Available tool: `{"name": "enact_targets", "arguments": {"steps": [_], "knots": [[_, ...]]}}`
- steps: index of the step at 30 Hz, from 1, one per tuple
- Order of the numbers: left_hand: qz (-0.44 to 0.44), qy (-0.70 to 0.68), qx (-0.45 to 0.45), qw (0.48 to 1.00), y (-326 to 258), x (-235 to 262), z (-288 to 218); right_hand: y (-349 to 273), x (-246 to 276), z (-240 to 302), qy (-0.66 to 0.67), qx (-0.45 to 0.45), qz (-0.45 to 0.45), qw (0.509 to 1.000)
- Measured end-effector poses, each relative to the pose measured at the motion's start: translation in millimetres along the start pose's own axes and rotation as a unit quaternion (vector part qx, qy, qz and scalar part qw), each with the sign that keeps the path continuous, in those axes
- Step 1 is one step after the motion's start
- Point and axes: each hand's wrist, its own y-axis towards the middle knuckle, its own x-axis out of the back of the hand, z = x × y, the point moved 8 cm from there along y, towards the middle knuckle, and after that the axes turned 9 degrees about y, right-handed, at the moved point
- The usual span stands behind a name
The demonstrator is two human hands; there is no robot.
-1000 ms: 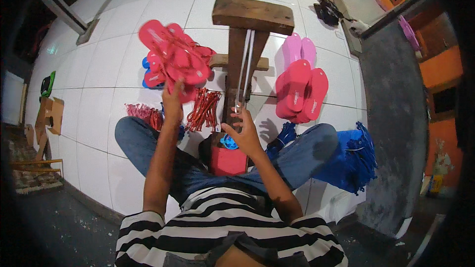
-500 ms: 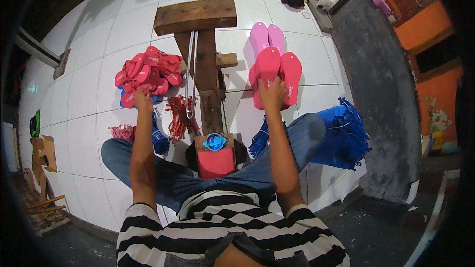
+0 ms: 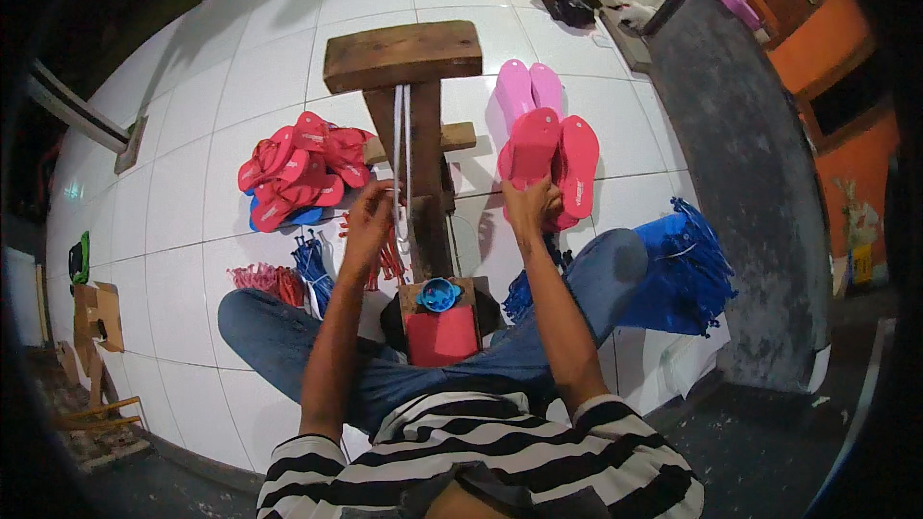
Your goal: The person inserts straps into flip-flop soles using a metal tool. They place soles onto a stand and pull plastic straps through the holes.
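Observation:
My right hand [image 3: 534, 209] grips the near end of a red-pink flip-flop sole [image 3: 534, 139]. That sole lies over a stack of like soles [image 3: 580, 159], with lighter pink soles [image 3: 514, 91] just beyond. My left hand [image 3: 369, 214] is over the bundle of red straps [image 3: 386, 264], close beside the white cord [image 3: 403, 144] looped on a wooden stand [image 3: 423, 163]. Its fingers are loosely curled and apart, and I see nothing in them. To its left lies a heap of red flip-flops with straps [image 3: 298, 168], with some blue ones beneath.
Between my legs, a blue dish [image 3: 439, 295] and a red pad [image 3: 442, 336] rest on the stand's base. Blue strap bundles [image 3: 312, 269] and pink-red straps [image 3: 264, 279] lie by my left knee. A large blue strap bundle [image 3: 678, 269] is beside my right knee.
My left hand has left the flip-flop heap and moved right, to the white cord. My right hand stays on the sole. The whole view has shifted slightly.

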Motion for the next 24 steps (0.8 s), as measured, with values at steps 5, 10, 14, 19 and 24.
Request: {"name": "enact_targets", "arguments": {"steps": [5,10,14,19,24], "knots": [[0.032,0.038,-0.038,0.998,-16.1,-31.0,-38.2,-100.0,27.9,48.2,0.171,0.144,0.027,0.974],[0.121,0.141,-0.164,0.969,-45.2,-50.1,-88.9,-199.5,58.7,63.8,0.26,0.178,0.145,0.938],[0.158,0.226,-0.198,0.941,-80.3,-32.5,-116.4,-208.1,90.6,109.6,0.281,0.286,0.2,0.894],[0.01,0.068,-0.295,0.953,-97.9,-5.6,-140.5,-184.9,153.2,157.7,0.393,0.381,0.182,0.817],[-0.047,0.042,-0.44,0.896,-95.6,3.6,-181.9,-180.1,178.4,202.7,0.387,0.472,0.165,0.775]]}}
